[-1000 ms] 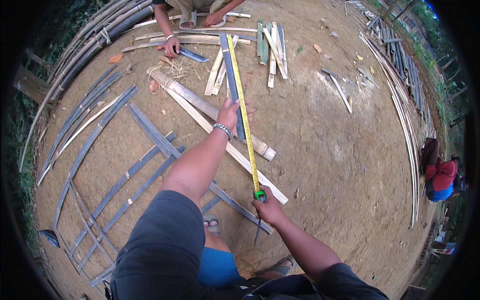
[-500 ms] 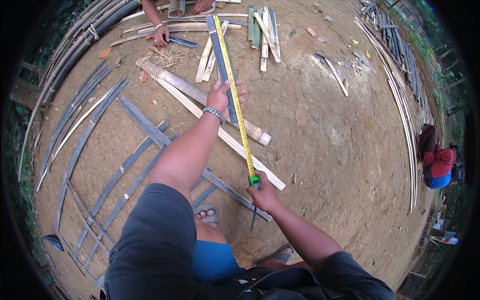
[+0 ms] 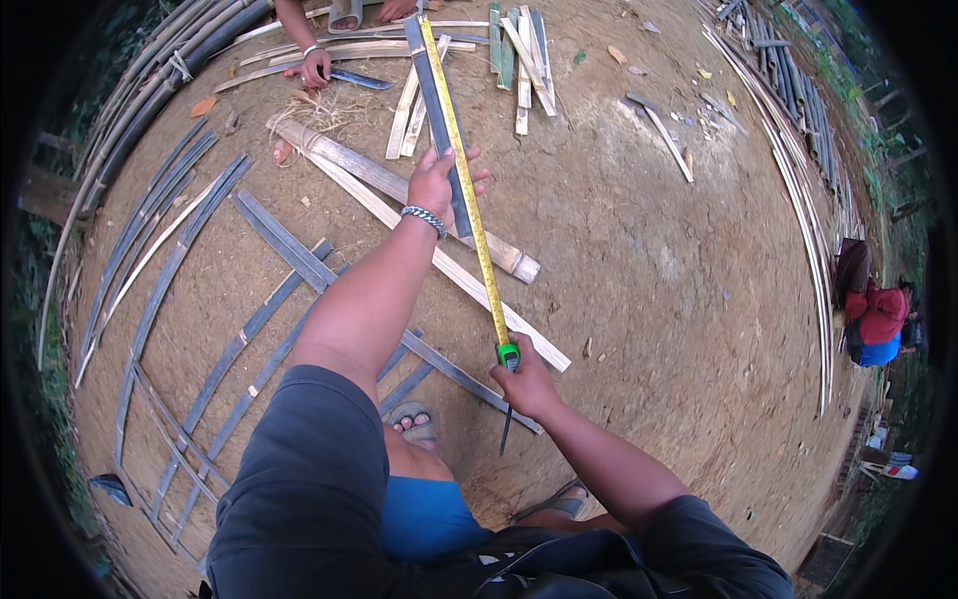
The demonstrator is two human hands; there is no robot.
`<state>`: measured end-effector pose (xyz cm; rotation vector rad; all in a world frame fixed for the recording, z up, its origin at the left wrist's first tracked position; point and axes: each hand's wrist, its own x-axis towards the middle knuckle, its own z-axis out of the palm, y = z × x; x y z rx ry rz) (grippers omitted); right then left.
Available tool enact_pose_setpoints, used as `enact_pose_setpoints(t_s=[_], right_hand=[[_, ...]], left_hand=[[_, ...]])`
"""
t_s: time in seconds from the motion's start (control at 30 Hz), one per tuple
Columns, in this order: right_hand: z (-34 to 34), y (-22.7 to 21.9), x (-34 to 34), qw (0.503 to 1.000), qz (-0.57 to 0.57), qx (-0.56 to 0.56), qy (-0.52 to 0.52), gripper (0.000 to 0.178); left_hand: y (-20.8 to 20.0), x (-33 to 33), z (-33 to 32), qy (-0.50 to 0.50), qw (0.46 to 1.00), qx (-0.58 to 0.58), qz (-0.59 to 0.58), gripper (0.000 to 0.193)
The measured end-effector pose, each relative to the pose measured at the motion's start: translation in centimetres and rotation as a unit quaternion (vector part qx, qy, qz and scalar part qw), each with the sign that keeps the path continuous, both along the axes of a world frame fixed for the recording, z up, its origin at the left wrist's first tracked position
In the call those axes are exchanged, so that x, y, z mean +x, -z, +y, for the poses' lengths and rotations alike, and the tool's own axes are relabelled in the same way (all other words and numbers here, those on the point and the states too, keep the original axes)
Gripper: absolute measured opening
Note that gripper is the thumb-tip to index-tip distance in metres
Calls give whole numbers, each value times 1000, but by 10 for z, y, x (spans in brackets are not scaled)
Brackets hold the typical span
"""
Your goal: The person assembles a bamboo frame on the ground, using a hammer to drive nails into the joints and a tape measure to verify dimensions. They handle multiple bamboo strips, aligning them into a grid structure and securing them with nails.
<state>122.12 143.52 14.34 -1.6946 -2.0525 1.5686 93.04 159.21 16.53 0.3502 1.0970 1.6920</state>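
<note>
My left hand (image 3: 435, 188) is closed round a flat, dark bamboo slat (image 3: 427, 85) that points away from me. Along the slat runs the yellow blade of a tape measure, its far end near the slat's far tip; my left thumb lies against the blade. Lower down, my right hand (image 3: 529, 382) grips the tape measure's green case (image 3: 509, 355), with the yellow blade (image 3: 483, 258) stretched between both hands. A thin dark strap or stick (image 3: 505, 433) hangs below the right hand. Under the left wrist, a round bamboo pole (image 3: 384, 182) and a pale split strip (image 3: 509, 324) lie on the ground.
Dark bamboo strips (image 3: 254, 324) lie crossed on the left. Ahead, another person's hand (image 3: 316, 68) rests by a knife (image 3: 359, 79). Short slats (image 3: 524, 75) lie beyond, long pale strips (image 3: 798, 210) on the right. A person in red (image 3: 878, 314) is at the far right.
The whole view has shifted slightly. Both hands keep their grips, and the tape still lies along the bamboo slat.
</note>
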Motion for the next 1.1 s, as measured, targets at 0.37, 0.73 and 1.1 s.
enact_pose_setpoints(t_s=[0.37, 0.73, 1.1], right_hand=[[0, -7, -2, 999, -20, 41, -15, 63], [-3, -7, -6, 998, -11, 54, -11, 64], [-5, -23, -15, 1000, -9, -8, 4, 65]], left_hand=[[-8, -1, 0, 2, 1000, 14, -10, 33], [-18, -1, -4, 11, 1000, 18, 9, 34], [-19, -5, -7, 8, 1000, 26, 10, 29]])
